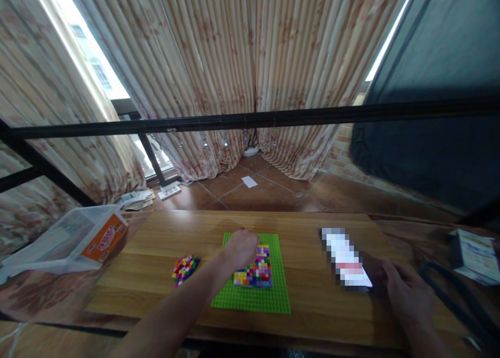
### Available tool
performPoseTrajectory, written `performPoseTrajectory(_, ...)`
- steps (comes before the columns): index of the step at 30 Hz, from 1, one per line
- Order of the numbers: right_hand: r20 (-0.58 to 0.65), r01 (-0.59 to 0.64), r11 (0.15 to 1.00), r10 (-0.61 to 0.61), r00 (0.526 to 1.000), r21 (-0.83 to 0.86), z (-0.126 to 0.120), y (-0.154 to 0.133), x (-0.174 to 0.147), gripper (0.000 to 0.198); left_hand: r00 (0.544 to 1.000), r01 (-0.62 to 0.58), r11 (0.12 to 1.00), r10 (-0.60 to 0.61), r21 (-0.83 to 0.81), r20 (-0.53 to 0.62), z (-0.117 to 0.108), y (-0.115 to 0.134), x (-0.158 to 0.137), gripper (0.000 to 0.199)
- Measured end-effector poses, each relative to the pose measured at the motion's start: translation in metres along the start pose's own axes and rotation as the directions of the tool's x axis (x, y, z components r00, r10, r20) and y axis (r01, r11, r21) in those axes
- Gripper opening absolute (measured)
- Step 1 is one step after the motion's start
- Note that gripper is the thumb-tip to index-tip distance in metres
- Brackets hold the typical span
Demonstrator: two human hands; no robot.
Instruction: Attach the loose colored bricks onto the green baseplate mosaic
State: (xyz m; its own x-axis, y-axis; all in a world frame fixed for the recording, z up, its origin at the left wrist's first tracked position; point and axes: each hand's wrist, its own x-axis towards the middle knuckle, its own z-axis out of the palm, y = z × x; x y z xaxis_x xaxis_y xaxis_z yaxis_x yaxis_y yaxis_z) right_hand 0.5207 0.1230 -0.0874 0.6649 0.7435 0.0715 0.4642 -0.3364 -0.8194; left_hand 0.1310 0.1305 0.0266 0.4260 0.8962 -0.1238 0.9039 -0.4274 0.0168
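Observation:
A green studded baseplate point(280, 295) lies on the wooden table, carrying a mosaic of small multicoloured building bricks point(253, 277). My left hand point(242, 247) reaches over the mosaic's upper left part, its fingers closed and pointing down. Whatever is in its fingertips is hidden behind the hand. A loose pile of small coloured bricks point(186, 269) sits left of the baseplate, beside my left forearm. To the right, my right hand point(408, 293) rests by the table's right side with fingers loosely apart and nothing visible in them. A phone-like flat object point(346, 259), its screen blurred out, lies just left of that hand.
The wooden table point(308, 295) spans the front. A clear plastic bin with an orange label point(105, 241) stands at the left. A black metal bar point(234, 121) crosses beyond the table, before long curtains point(219, 46). A white box point(476, 256) is at the far right.

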Motion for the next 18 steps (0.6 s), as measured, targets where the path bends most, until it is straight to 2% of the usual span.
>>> performPoseTrajectory(3,0.037,-0.05,0.998,0.049,0.998,0.034,0.001,0.006,0.004,0.04,0.994,0.104,0.994,-0.103,-0.023,0.043,-0.008,0.005,0.002,0.029)
performPoseTrajectory(7,0.03,-0.049,0.999,0.049,0.998,-0.015,-0.001,0.003,0.002,0.038,0.977,0.21,0.974,-0.205,-0.089,0.065,-0.013,0.007,0.004,0.03)
performPoseTrajectory(11,0.034,-0.08,0.997,0.08,0.996,-0.013,-0.002,-0.001,-0.001,0.039,0.97,0.239,0.968,-0.235,-0.08,0.056,-0.009,0.009,0.006,0.035)
performPoseTrajectory(18,0.042,-0.059,0.998,0.059,0.997,0.0,-0.001,0.001,0.0,0.041,0.962,0.266,0.963,-0.263,-0.042,0.067,-0.008,0.015,0.006,0.029)
